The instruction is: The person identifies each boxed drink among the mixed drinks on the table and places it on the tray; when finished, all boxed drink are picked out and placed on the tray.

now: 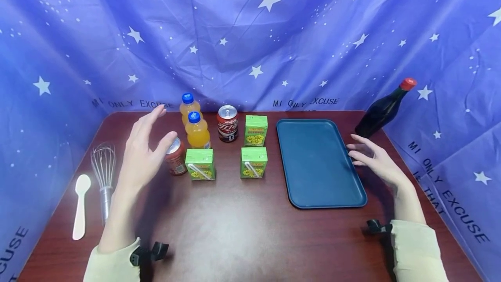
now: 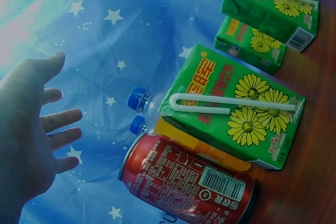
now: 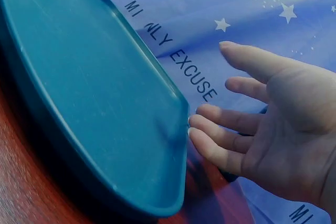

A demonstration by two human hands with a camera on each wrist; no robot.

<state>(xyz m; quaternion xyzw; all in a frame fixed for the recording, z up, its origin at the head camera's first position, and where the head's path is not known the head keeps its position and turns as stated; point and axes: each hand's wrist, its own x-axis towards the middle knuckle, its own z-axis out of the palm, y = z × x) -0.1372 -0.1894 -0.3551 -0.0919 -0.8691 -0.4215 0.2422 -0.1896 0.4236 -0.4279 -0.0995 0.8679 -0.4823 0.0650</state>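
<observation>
My left hand [image 1: 141, 156] hovers over the left side of the table, fingers extended and thumb apart, holding nothing. Just beyond its thumb stands a red soda can [image 1: 178, 163], partly hidden by the hand in the head view. Beside that can is a green drink carton [image 2: 236, 106] with a straw on its front. On the other side, my right hand [image 1: 375, 160] is at the right rim of a blue tray [image 1: 321, 164], its fingers loosely extended. In the right wrist view the fingertips [image 3: 197, 120] are close to the tray's rim; contact is unclear.
Two orange drink bottles [image 1: 198, 132], another soda can [image 1: 228, 124] and two more green cartons [image 1: 253, 163] stand mid-table. A dark red-capped bottle [image 1: 379, 114] is behind the right hand. A whisk [image 1: 105, 173] and white spoon [image 1: 80, 208] lie at left. Starry curtains [image 1: 219, 34] surround the table.
</observation>
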